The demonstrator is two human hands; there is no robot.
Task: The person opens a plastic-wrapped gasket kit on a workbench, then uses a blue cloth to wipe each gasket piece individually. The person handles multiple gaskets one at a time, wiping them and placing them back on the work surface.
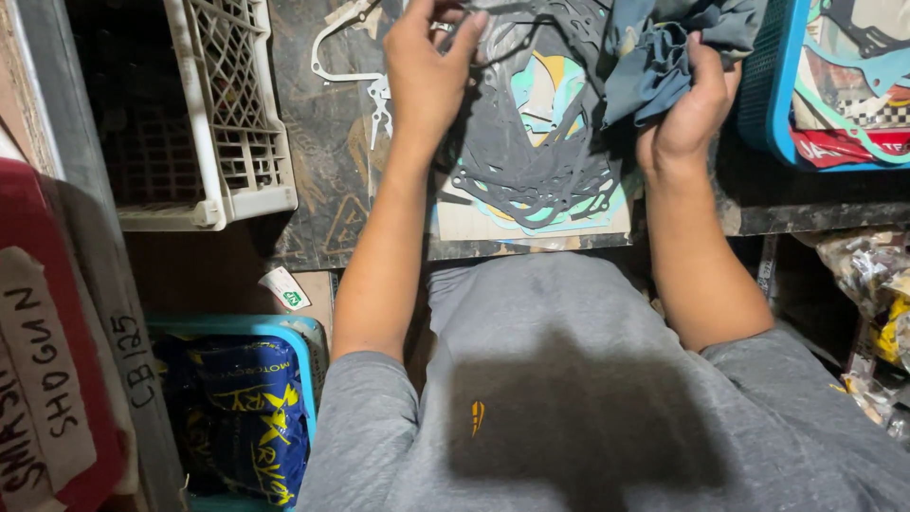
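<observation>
Standing over a dark, scuffed workbench, the person in the grey shirt is working both hands into a heap of thin gaskets near the top centre of the frame. The left hand is pinching closed on the upper edge of a dark grey gasket, fingers curled down over it and thumb tucked underneath. The right hand is gripping a bunched blue-grey cloth, fist mostly closed with the fabric spilling out above the knuckles.

The gaskets are lying flat in a loose stack, dark grey ones on top, teal and yellow ones peeking out beneath, all of them thin, floppy outlines with bolt holes along their looping rims. They are resting on a pale board at the bench edge. A single whitish gasket is sitting just beside the left hand.

At the upper left, a white plastic crate with lattice walls is showing a dark interior; I cannot tell what is in it. At the upper right, a blue basket is holding more teal gaskets and printed packets. At the lower left, another blue bin is holding glossy blue and yellow bags.
</observation>
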